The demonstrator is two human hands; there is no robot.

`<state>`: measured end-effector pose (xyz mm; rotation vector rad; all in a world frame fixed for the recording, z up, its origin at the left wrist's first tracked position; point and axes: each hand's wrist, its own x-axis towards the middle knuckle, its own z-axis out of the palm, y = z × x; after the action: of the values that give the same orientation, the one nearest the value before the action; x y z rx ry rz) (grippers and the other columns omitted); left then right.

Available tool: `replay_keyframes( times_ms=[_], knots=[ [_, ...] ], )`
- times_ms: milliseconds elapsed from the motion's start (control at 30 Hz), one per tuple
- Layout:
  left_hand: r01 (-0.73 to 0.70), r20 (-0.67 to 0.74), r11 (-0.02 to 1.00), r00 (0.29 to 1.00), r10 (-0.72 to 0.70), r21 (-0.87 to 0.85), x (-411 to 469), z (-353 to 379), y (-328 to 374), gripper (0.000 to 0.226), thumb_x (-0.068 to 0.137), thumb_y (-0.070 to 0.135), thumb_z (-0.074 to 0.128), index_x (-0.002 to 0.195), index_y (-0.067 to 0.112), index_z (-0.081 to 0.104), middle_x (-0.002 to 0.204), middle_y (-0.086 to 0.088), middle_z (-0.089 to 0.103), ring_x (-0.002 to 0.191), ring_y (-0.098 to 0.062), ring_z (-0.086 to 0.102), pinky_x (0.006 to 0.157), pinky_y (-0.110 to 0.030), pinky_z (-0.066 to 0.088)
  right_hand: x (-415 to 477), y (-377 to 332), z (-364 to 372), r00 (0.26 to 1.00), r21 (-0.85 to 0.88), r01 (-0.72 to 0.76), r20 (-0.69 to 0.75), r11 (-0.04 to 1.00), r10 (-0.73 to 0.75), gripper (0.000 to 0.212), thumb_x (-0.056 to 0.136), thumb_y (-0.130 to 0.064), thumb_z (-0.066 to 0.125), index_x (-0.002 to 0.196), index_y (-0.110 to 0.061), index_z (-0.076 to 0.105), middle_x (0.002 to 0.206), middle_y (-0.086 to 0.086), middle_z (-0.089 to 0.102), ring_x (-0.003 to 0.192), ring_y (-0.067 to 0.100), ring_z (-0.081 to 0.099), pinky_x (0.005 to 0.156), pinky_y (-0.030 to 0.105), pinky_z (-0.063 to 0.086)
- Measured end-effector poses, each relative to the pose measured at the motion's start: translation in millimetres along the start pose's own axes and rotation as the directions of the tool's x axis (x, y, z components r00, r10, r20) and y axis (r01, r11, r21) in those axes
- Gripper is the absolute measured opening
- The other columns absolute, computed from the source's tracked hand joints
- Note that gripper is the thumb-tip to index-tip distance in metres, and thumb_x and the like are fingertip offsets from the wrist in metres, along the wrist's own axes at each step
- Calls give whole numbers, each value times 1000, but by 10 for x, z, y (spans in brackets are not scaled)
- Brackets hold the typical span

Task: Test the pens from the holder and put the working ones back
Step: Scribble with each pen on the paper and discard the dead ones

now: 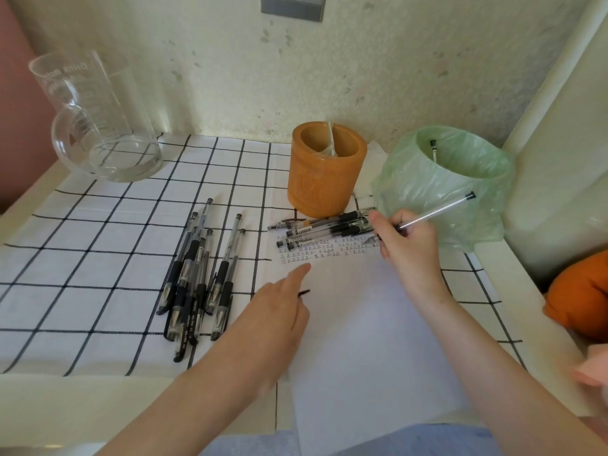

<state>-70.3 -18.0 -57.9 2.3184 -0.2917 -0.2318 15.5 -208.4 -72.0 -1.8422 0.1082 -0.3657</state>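
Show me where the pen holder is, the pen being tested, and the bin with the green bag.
pen holder (324,182): head view, its orange front wall.
pen being tested (437,210): head view, clear barrel above the right hand (408,240).
bin with the green bag (411,185): head view, bag-covered front wall.

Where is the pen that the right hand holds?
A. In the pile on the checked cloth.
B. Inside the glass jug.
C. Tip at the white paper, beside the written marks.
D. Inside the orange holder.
C: the right hand grips the clear pen with its tip down at the paper, next to the rows of marks.
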Motion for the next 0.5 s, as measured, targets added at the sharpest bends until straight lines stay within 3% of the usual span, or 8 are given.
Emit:
replay_keyframes(
  times_ms=[100, 200, 333, 500],
  knots=[
    [-16, -56, 990, 998, 9, -139, 26, -89, 21, 50, 98, 14, 37, 143, 30, 21, 100, 9, 59, 85, -4, 52, 70, -7, 36, -68, -192, 2, 974, 261, -212, 136, 942, 182, 38, 92, -35, 56, 66, -8, 53, 39, -4, 41, 35, 11, 34, 38, 19, 26],
    [-66, -147, 947, 989, 20, -314, 23, -187, 64, 56, 90, 22, 55, 138, 37, 29, 92, 17, 66, 87, 6, 57, 77, -3, 39, -138, -329, -3, 914, 401, -370, 316, 838, 253, 36, 95, -36, 47, 72, -10, 55, 44, -2, 42, 39, 11, 34, 38, 19, 23],
    [-81, -217, 881, 976, -26, -467, 20, -219, 89, 63, 81, 19, 67, 133, 38, 37, 92, 17, 70, 91, -2, 63, 90, -23, 47, -238, -459, -8, 887, 387, -351, 430, 853, 170, 25, 82, -27, 61, 68, -14, 44, 47, -1, 45, 40, 13, 38, 37, 18, 23],
    [-70, -241, 828, 967, -80, -556, 29, -208, 92, 66, 73, 16, 74, 128, 37, 44, 94, 15, 67, 84, -7, 64, 87, -29, 51, -314, -523, -27, 884, 326, -312, 444, 892, 147, 32, 75, -29, 66, 62, -15, 40, 44, 1, 46, 38, 14, 38, 36, 18, 23]
  ],
)
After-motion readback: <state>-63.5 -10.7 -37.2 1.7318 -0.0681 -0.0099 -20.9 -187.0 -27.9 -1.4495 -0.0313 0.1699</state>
